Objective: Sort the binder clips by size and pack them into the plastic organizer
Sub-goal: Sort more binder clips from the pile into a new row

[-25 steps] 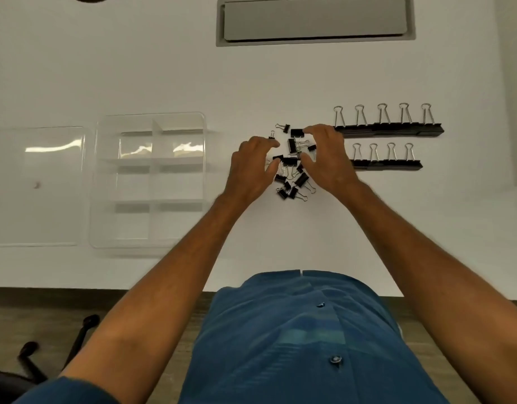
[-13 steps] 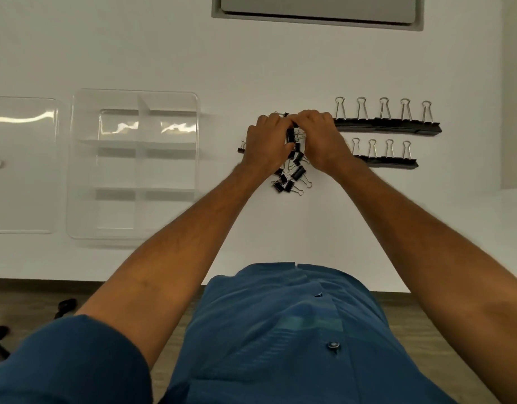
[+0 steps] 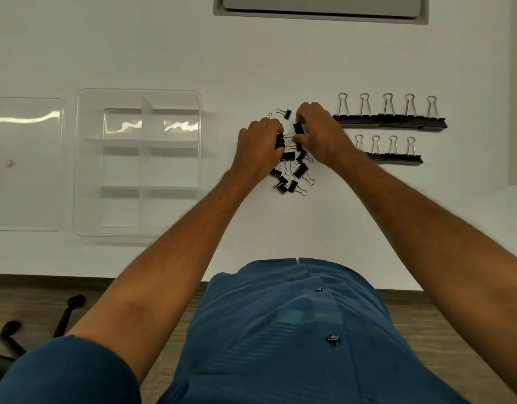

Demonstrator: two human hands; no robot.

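A heap of small black binder clips (image 3: 293, 173) lies on the white table between my hands. My left hand (image 3: 258, 148) pinches one small clip (image 3: 279, 140) at the heap's left. My right hand (image 3: 320, 134) pinches another small clip (image 3: 298, 128) at the heap's top. One stray small clip (image 3: 285, 113) lies just beyond the hands. To the right, a row of large clips (image 3: 390, 119) stands in line, with a shorter row of medium clips (image 3: 392, 157) in front of it. The clear plastic organizer (image 3: 138, 228) with several compartments sits to the left, nothing in it.
The organizer's clear lid (image 3: 25, 164) lies flat at the far left. A grey recessed panel (image 3: 321, 8) is set into the table at the back. The table's front edge runs just before my body; a chair base (image 3: 15, 336) shows on the floor.
My hands drew together over the heap, then parted slightly, each now pinching a small clip. The camera view has shifted a little.
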